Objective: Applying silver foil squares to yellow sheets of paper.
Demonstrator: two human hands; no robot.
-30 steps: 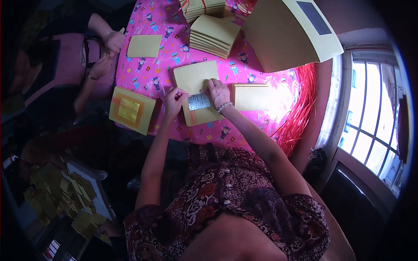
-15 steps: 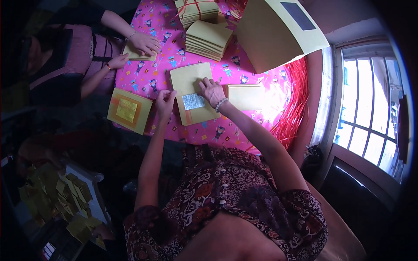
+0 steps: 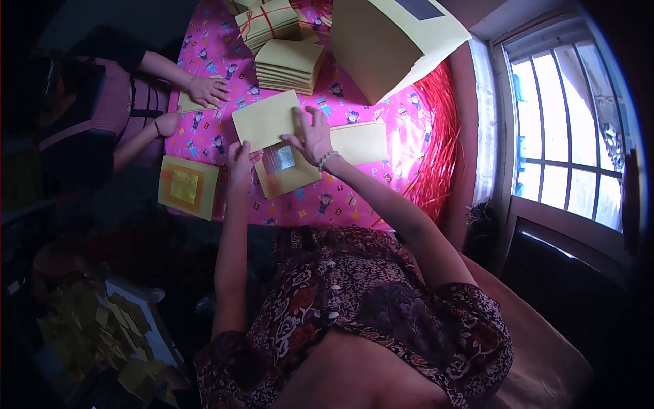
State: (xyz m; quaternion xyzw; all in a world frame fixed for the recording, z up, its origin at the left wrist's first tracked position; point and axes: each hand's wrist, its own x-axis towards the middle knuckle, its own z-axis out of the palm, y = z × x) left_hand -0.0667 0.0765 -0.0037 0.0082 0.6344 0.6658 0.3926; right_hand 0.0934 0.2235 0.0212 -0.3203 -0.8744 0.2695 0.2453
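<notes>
Near the centre of the frame, your left hand (image 3: 241, 161) pinches the lower left corner of a pale yellow sheet (image 3: 264, 121), which lies tilted over another sheet (image 3: 294, 180) bearing a silver patch (image 3: 279, 157). Your right hand (image 3: 313, 139) is spread fairly wide at the upper sheet's right edge, thumb above the patch; you cannot tell from here whether its fingertips press on the paper. Just right of that hand, more yellow sheets (image 3: 361, 142) lie on the pink patterned tablecloth (image 3: 340, 202). Left of your left hand sits a sheet with a gold square (image 3: 186, 187) framed in orange. Toward the top of the frame you have a stack of folded sheets (image 3: 289, 65), with a bundle tied in red (image 3: 269, 26) behind it, and a large tan folded piece (image 3: 381, 51) to their right. Red strands (image 3: 436, 129) hang along the table's right edge. At upper left, a co-worker's hand (image 3: 207, 91) rests flat on a further sheet (image 3: 193, 105).
</notes>
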